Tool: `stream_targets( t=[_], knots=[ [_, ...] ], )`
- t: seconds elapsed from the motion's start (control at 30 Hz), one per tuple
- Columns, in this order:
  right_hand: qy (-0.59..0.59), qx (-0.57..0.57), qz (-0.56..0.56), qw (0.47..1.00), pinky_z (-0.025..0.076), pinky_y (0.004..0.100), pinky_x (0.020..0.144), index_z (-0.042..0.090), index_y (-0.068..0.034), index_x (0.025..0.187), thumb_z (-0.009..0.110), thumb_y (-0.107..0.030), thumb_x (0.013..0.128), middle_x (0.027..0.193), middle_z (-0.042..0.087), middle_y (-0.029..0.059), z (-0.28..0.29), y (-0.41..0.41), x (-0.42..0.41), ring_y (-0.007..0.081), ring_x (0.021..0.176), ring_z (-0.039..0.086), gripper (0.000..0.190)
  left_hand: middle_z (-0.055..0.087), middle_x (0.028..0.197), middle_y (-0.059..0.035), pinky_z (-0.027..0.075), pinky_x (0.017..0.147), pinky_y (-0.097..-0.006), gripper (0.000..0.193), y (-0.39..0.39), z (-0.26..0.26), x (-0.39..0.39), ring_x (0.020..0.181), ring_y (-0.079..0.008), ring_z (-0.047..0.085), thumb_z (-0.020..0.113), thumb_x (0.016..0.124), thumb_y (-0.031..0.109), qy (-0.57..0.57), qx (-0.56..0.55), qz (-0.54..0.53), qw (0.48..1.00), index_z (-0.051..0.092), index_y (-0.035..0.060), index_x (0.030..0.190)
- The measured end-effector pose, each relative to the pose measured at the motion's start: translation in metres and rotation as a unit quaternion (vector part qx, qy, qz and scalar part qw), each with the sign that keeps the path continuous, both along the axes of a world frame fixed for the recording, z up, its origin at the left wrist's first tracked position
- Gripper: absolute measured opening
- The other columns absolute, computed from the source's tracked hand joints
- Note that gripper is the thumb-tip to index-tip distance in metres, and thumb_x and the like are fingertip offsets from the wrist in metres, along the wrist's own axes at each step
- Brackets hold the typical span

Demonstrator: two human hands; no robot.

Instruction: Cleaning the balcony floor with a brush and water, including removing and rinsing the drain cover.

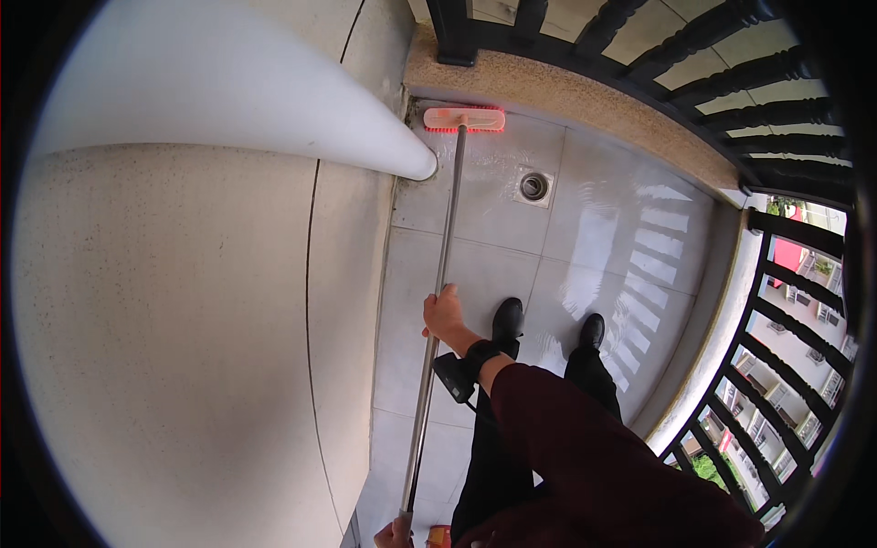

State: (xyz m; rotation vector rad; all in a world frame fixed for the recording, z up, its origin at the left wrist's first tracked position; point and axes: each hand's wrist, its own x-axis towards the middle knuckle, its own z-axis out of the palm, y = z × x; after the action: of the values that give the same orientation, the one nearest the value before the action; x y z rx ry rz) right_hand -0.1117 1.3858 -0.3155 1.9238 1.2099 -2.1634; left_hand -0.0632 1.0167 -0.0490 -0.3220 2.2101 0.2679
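Observation:
My right hand (444, 314) is closed around the middle of a long metal pole (449, 233), with a black strapped device on its wrist. At the bottom edge, my left hand (393, 534) grips the pole near its grey end and is partly cut off by the frame. A floor scrub brush (464, 119) with a pale pinkish head and red bristles is fixed to the pole's far end. The brush rests on wet grey floor tiles (500, 274) close to the corner, beside the low stone curb.
A square metal floor drain (534, 186) lies right of the pole. A thick white pipe (329, 103) meets the floor beside the beige wall (171, 288) at left. Dark balustrades (774, 315) border the far and right sides. A red container (439, 536) shows at the bottom.

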Motion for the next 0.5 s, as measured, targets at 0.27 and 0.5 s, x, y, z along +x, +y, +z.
stream_targets(
  t=[0.27, 0.5],
  knots=[
    [-0.039, -0.042, 0.027, 0.998, 0.045, 0.0338, 0.031, 0.026, 0.008, 0.089, 0.039, -0.010, 0.082, 0.060, 0.048, 0.0157, 0.020, -0.082, 0.073, 0.0254, 0.036, 0.052, 0.024, 0.050, 0.051, -0.0014, 0.037, 0.041, -0.0232, 0.041, -0.013, 0.053, 0.076, 0.045, -0.0102, 0.048, 0.049, 0.081, 0.038, 0.052, 0.090, -0.035, 0.994, 0.062, 0.0005, 0.073],
    [0.052, -0.118, 0.068, 0.989, 0.049, 0.0337, 0.034, 0.022, 0.001, 0.084, 0.043, -0.010, 0.083, 0.059, 0.043, 0.0078, 0.057, -0.175, 0.097, 0.0151, 0.041, 0.048, 0.024, 0.060, 0.071, -0.0111, 0.047, 0.052, -0.0340, 0.038, -0.217, 0.084, 0.175, 0.059, -0.0244, 0.057, 0.058, 0.069, 0.007, -0.062, -0.068, 0.075, 0.993, 0.051, 0.0057, 0.106]
  ],
)
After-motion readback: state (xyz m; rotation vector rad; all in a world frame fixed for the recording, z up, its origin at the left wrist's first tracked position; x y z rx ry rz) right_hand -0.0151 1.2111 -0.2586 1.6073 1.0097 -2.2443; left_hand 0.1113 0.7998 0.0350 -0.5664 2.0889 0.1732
